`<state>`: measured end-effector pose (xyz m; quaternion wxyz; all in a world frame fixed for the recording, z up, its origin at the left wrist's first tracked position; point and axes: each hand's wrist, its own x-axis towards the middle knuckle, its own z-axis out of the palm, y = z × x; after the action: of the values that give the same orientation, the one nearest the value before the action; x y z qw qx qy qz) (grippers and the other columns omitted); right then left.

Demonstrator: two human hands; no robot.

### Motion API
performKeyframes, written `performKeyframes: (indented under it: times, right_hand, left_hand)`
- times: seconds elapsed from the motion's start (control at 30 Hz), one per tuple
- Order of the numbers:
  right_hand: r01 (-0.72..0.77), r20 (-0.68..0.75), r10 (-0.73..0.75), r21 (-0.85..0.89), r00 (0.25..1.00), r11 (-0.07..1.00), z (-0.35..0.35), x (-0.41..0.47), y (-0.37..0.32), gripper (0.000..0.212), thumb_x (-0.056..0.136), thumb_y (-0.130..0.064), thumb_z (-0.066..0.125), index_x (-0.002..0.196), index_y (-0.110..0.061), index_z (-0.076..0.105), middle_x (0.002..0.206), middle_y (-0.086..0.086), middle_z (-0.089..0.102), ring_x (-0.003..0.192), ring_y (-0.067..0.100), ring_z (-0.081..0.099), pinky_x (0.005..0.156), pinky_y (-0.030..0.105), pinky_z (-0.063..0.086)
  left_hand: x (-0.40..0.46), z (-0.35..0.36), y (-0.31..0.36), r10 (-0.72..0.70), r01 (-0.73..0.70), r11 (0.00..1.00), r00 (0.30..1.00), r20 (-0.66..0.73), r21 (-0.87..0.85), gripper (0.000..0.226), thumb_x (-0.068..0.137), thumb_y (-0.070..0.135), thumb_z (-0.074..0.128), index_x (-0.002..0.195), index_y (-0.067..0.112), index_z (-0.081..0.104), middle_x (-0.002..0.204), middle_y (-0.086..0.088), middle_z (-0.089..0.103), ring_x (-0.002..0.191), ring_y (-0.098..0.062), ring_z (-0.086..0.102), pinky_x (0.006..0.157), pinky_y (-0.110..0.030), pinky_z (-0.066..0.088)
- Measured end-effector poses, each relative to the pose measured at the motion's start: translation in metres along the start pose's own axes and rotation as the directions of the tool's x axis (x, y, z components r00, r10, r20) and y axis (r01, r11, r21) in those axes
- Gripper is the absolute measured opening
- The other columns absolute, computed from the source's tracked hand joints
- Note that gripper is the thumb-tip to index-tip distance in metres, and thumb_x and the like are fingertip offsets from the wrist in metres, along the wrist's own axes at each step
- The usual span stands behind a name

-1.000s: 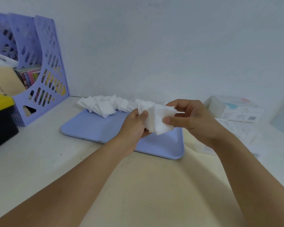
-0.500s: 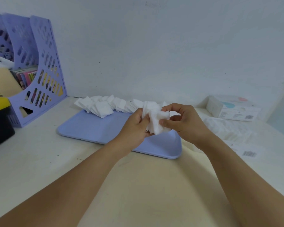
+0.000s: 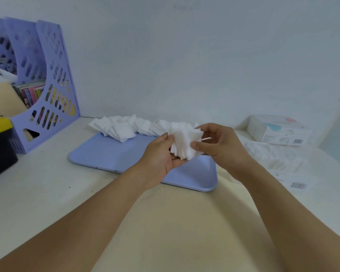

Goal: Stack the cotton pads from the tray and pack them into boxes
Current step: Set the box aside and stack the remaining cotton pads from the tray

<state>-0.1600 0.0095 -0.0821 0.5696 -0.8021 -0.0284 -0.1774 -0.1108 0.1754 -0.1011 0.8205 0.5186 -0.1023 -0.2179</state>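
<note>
Both hands grip one fanned bundle of white square cotton pads (image 3: pixel 185 143) above the pale-blue plastic tray (image 3: pixel 110 154): my left hand (image 3: pixel 161 156) cups it, my right hand (image 3: pixel 216 146) pinches its edge. I judge stacking underway; next, square the edges. More pads (image 3: pixel 126 128) line the tray's far rim. Right of the tray, the white box (image 3: pixel 277 130) shows unreadable print.

Your tray (image 3: pixel 110 156) sits mid-table — loose pads (image 3: pixel 126 128) along its back edge, file rack (image 3: pixel 53 79) left, box (image 3: pixel 277 132) right.
</note>
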Motion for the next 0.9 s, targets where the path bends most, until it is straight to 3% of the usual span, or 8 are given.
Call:
performKeyframes:
  times: [0.13, 0.2, 0.27, 0.43, 0.53, 0.73, 0.83, 0.9]
  right_hand:
    - [0.21, 0.051, -0.204, -0.322, 0.978, 0.923, 0.008, -0.001, 0.005, 0.077, 0.082, 0.002, 0.068, 0.144, -0.036, 0.043, 0.134, -0.009, 0.047, 0.11, 0.004, 0.055, 0.085, 0.013, 0.048]
    - [0.321, 0.152, -0.283, -0.439, 0.947, 0.839, 0.015, -0.001, 0.009, 0.078, 0.08, 0.002, 0.052, 0.152, -0.024, 0.037, 0.146, -0.001, 0.04, 0.128, 0.008, 0.044, 0.103, 0.01, 0.035]
    - [0.328, 0.215, -0.252, -0.498, 0.943, 0.803, 0.021, 0.0, 0.012, 0.08, 0.075, -0.005, 0.04, 0.155, -0.013, 0.032, 0.154, 0.006, 0.035, 0.139, 0.019, 0.037, 0.117, 0.024, 0.029]
    - [0.209, 0.223, -0.129, -0.386, 0.966, 0.898, 0.014, -0.001, 0.01, 0.078, 0.077, -0.014, 0.06, 0.151, -0.024, 0.039, 0.139, -0.005, 0.05, 0.115, 0.002, 0.05, 0.091, 0.003, 0.036]
    - [0.179, 0.112, -0.154, -0.261, 0.982, 0.949, 0.019, -0.001, 0.006, 0.064, 0.069, -0.017, 0.057, 0.132, -0.027, 0.056, 0.119, -0.009, 0.062, 0.095, 0.001, 0.058, 0.077, 0.008, 0.043]
    - [0.181, 0.046, -0.175, -0.215, 0.983, 0.96, 0.034, -0.007, 0.001, 0.06, 0.072, -0.015, 0.057, 0.132, -0.021, 0.053, 0.12, -0.007, 0.057, 0.107, 0.008, 0.058, 0.086, 0.016, 0.048]
    - [0.189, 0.131, -0.152, -0.346, 0.98, 0.919, 0.039, -0.011, -0.002, 0.073, 0.081, -0.019, 0.06, 0.15, -0.019, 0.037, 0.133, -0.005, 0.044, 0.116, 0.011, 0.048, 0.089, 0.012, 0.041]
    - [0.238, 0.179, -0.168, -0.519, 0.97, 0.821, 0.04, -0.012, -0.003, 0.083, 0.08, -0.028, 0.057, 0.156, -0.015, 0.027, 0.144, 0.0, 0.035, 0.125, 0.015, 0.043, 0.096, 0.02, 0.041]
  left_hand:
    - [-0.002, 0.002, -0.004, -0.027, 0.025, 0.997, 0.999, 0.03, 0.077, 0.034, 0.109, 0.011, 0.037, 0.137, 0.014, 0.056, 0.128, -0.011, 0.069, 0.114, -0.027, 0.068, 0.094, -0.04, 0.058]
    - [-0.004, 0.004, -0.003, -0.055, 0.051, 0.996, 0.997, 0.048, 0.076, 0.033, 0.108, 0.008, 0.038, 0.132, 0.013, 0.059, 0.125, -0.014, 0.07, 0.114, -0.029, 0.069, 0.09, -0.036, 0.06]
    - [-0.004, 0.004, -0.003, -0.087, 0.084, 0.995, 0.995, 0.044, 0.055, 0.031, 0.107, 0.012, 0.041, 0.132, 0.01, 0.06, 0.127, -0.017, 0.068, 0.116, -0.031, 0.067, 0.088, -0.035, 0.06]
    - [-0.006, 0.001, 0.001, -0.182, 0.182, 0.983, 0.983, 0.01, 0.002, 0.037, 0.103, 0.026, 0.046, 0.13, 0.007, 0.063, 0.126, -0.018, 0.069, 0.103, -0.029, 0.069, 0.085, -0.041, 0.058]
    - [-0.012, 0.006, 0.006, -0.188, 0.196, 0.971, 0.98, 0.069, -0.134, 0.042, 0.102, 0.036, 0.044, 0.13, 0.013, 0.065, 0.125, -0.014, 0.071, 0.115, -0.03, 0.068, 0.1, -0.05, 0.051]
    - [-0.009, 0.012, -0.001, -0.18, 0.156, 0.909, 0.983, -0.025, -0.387, 0.049, 0.108, 0.043, 0.037, 0.133, 0.009, 0.062, 0.122, -0.015, 0.071, 0.115, -0.029, 0.068, 0.093, -0.042, 0.057]
    - [-0.009, 0.014, -0.006, -0.171, 0.129, 0.936, 0.98, -0.101, -0.328, 0.034, 0.109, 0.03, 0.041, 0.116, 0.011, 0.069, 0.1, -0.008, 0.078, 0.086, -0.018, 0.077, 0.062, -0.029, 0.061]
    - [-0.012, 0.019, -0.007, -0.137, 0.095, 0.97, 0.975, -0.177, -0.225, 0.028, 0.108, 0.026, 0.044, 0.109, 0.014, 0.069, 0.092, -0.003, 0.077, 0.077, -0.012, 0.075, 0.059, -0.025, 0.057]
